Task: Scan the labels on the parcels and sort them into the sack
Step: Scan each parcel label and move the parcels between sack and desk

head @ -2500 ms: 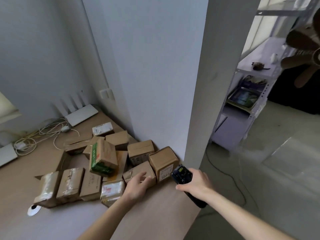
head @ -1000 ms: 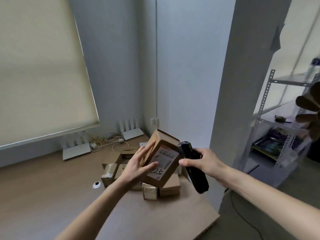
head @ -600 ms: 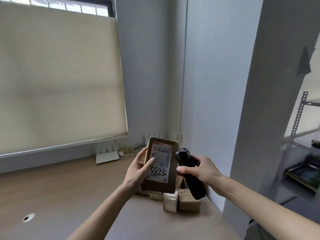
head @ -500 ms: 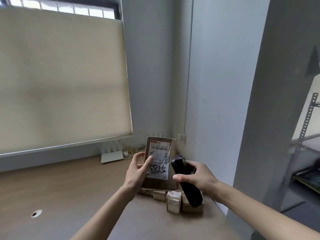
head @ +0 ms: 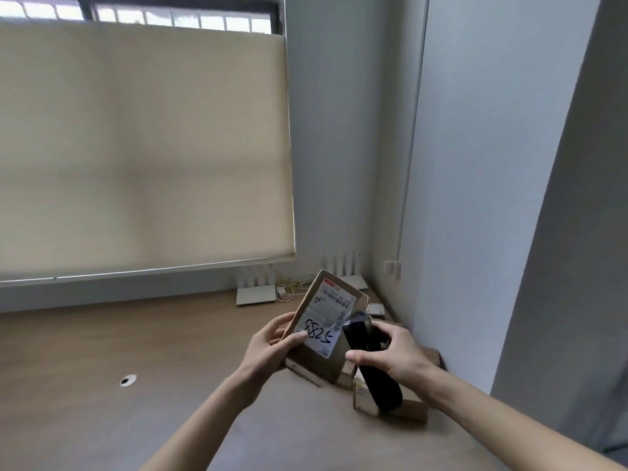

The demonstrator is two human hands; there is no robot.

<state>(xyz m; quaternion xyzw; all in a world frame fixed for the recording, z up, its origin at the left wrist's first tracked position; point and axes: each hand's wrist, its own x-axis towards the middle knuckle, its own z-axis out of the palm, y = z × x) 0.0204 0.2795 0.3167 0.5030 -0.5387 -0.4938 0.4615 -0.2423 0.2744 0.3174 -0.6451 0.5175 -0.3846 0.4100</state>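
Left hand [head: 272, 348] grips labelled parcel [head: 323, 329]; right hand [head: 390, 355] grips black scanner [head: 370, 358] against its label.

A beige roller blind [head: 142, 147] is covering most of the window [head: 170, 18] at far left; daylight is showing through the uncovered strip above it. Grey walls [head: 475, 147] are meeting in the far right corner. A wooden desk [head: 102, 351] is spanning the near area. White routers [head: 255, 294] and cables [head: 289, 290] are sitting against the far wall.
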